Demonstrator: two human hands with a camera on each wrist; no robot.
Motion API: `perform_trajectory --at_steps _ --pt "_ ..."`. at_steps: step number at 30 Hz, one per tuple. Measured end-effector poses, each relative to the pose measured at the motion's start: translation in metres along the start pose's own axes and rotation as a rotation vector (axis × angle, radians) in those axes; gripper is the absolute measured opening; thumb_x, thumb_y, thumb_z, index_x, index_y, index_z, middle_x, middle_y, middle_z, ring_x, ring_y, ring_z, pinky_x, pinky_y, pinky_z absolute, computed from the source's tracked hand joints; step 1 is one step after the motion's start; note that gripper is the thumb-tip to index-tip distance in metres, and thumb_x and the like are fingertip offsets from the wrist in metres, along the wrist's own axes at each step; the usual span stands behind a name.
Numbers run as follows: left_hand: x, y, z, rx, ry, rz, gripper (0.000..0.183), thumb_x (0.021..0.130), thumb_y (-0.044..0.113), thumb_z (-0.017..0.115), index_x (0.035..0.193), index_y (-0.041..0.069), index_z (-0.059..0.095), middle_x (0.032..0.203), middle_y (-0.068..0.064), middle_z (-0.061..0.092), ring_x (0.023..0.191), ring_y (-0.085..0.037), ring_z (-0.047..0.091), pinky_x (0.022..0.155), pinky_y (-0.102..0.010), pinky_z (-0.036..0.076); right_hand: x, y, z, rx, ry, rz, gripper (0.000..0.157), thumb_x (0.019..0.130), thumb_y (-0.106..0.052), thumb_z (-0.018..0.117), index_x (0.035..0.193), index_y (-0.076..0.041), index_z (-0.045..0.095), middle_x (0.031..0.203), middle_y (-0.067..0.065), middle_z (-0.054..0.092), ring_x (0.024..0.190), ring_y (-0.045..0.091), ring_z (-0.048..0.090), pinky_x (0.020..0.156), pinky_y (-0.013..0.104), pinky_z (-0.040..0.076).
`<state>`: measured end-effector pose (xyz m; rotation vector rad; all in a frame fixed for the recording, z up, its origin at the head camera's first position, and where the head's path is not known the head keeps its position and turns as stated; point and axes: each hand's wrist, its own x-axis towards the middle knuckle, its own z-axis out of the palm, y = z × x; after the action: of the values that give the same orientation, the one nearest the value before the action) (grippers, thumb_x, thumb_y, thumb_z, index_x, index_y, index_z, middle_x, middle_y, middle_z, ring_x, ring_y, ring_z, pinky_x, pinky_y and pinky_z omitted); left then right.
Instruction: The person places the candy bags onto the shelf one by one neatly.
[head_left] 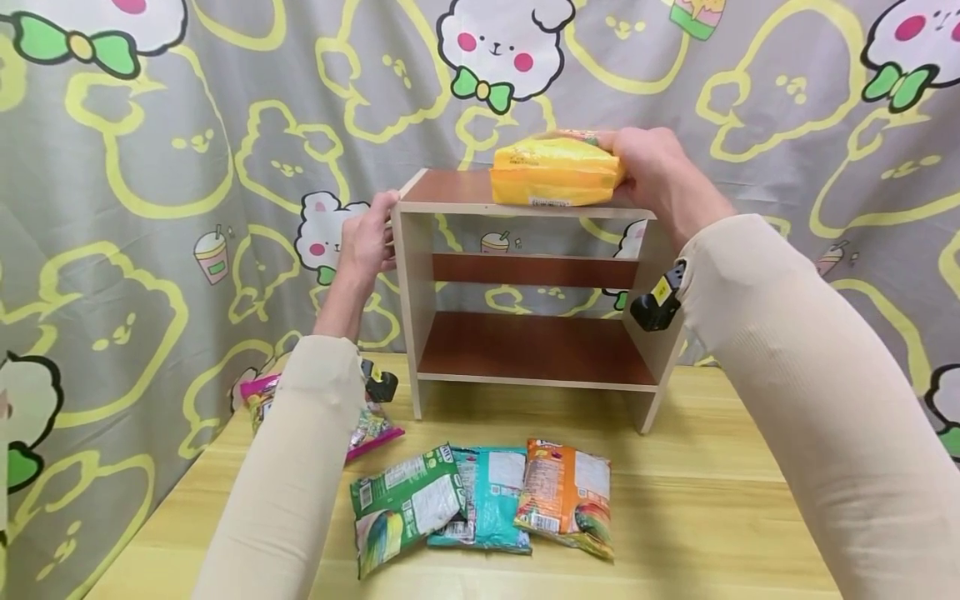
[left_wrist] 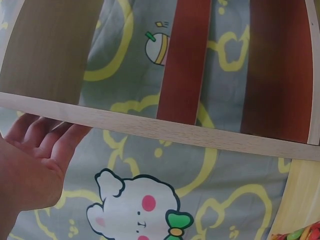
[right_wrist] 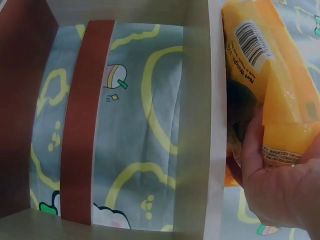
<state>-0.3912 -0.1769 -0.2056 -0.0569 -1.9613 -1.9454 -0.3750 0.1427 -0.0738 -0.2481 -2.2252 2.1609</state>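
Note:
In the head view, my right hand grips a plump yellow plastic snack bag at its right end. The bag lies on the top board of a small two-tier shelf with brown boards and pale edges. A barcode and "Net Weight" print show on the yellow bag in the right wrist view, where my thumb and fingers hold it from both sides. My left hand touches the shelf's left side panel near its top corner. Seen from the left wrist, the fingers lie against the panel's outer face, tips hidden.
In front of the shelf lie a green bag, a teal bag and an orange bag on the wooden table. A pink-edged bag is partly behind my left forearm. A patterned curtain hangs behind.

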Motion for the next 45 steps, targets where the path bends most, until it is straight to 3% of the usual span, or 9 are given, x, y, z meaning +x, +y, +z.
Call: perform_trajectory --at_steps 8,14,17,20,24,29,32,40,45 --pt "0.0 0.001 0.003 -0.008 -0.004 0.004 0.053 0.085 0.063 0.064 0.1 0.013 0.072 0.067 -0.003 0.054 0.061 -0.017 0.053 0.06 -0.028 0.046 0.001 0.007 -0.005 -0.286 -0.001 -0.018 0.065 0.098 -0.043 0.06 0.151 -0.013 0.035 0.108 0.0 0.052 0.066 0.01 0.067 0.061 0.026 0.058" --pt "0.002 0.0 0.002 -0.02 -0.002 -0.007 0.051 0.085 0.062 0.065 0.099 0.014 0.072 0.066 -0.002 0.053 0.059 -0.015 0.051 0.059 -0.029 0.046 0.002 0.006 -0.004 -0.525 0.095 -0.068 0.053 0.093 -0.05 0.062 0.122 -0.007 0.051 0.1 0.004 0.055 0.058 0.011 0.068 0.064 0.03 0.06" --pt "0.002 0.0 0.0 -0.027 0.003 -0.008 0.05 0.085 0.061 0.065 0.097 0.013 0.072 0.064 -0.002 0.052 0.058 -0.015 0.05 0.057 -0.027 0.046 0.003 0.005 -0.002 -0.707 0.188 -0.093 0.053 0.089 -0.055 0.06 0.112 -0.008 0.052 0.104 0.007 0.051 0.058 0.013 0.067 0.064 0.028 0.06" --pt "0.002 0.001 -0.002 -0.02 0.011 -0.003 0.051 0.085 0.062 0.064 0.093 0.012 0.07 0.061 -0.001 0.046 0.055 -0.014 0.046 0.055 -0.027 0.043 0.002 0.005 -0.001 -0.85 0.24 -0.118 0.063 0.088 -0.059 0.054 0.122 -0.005 0.054 0.106 0.007 0.049 0.075 0.016 0.063 0.067 0.024 0.055" --pt "0.001 0.002 -0.003 -0.005 0.007 -0.001 0.052 0.086 0.064 0.062 0.095 0.013 0.07 0.061 -0.001 0.042 0.056 -0.015 0.044 0.057 -0.028 0.042 0.0 0.007 -0.001 -0.888 0.252 -0.118 0.074 0.088 -0.061 0.051 0.136 -0.004 0.051 0.105 0.005 0.048 0.094 0.02 0.047 0.069 0.026 0.047" --pt "0.0 0.002 -0.002 0.005 0.001 0.011 0.052 0.087 0.063 0.061 0.094 0.012 0.07 0.059 0.0 0.04 0.055 -0.015 0.041 0.056 -0.028 0.041 0.0 0.007 -0.002 -0.842 0.268 -0.11 0.079 0.086 -0.062 0.057 0.14 -0.005 0.047 0.106 0.003 0.045 0.092 0.019 0.052 0.069 0.024 0.052" --pt "0.001 0.002 -0.002 -0.006 0.004 0.006 0.051 0.086 0.062 0.062 0.095 0.013 0.071 0.058 0.0 0.043 0.054 -0.014 0.043 0.056 -0.026 0.043 -0.001 0.007 -0.003 -0.845 0.272 -0.13 0.079 0.089 -0.06 0.055 0.143 -0.003 0.044 0.112 0.005 0.046 0.107 0.021 0.049 0.071 0.024 0.052" --pt "0.003 0.0 -0.001 -0.06 0.016 -0.014 0.045 0.084 0.056 0.067 0.091 0.012 0.072 0.057 0.002 0.051 0.052 -0.011 0.052 0.052 -0.023 0.049 -0.018 -0.001 0.0 -0.872 0.227 -0.192 0.075 0.099 -0.051 0.032 0.156 -0.003 0.024 0.155 0.015 0.035 0.142 0.028 0.034 0.113 0.035 0.037" --pt "0.003 -0.001 0.0 -0.054 0.006 -0.006 0.045 0.084 0.056 0.067 0.09 0.012 0.071 0.058 0.001 0.051 0.055 -0.012 0.054 0.053 -0.023 0.047 -0.037 -0.002 0.017 -0.933 0.177 -0.294 0.078 0.102 -0.053 0.031 0.162 -0.01 0.006 0.166 0.016 0.022 0.149 0.03 0.029 0.122 0.043 0.027"
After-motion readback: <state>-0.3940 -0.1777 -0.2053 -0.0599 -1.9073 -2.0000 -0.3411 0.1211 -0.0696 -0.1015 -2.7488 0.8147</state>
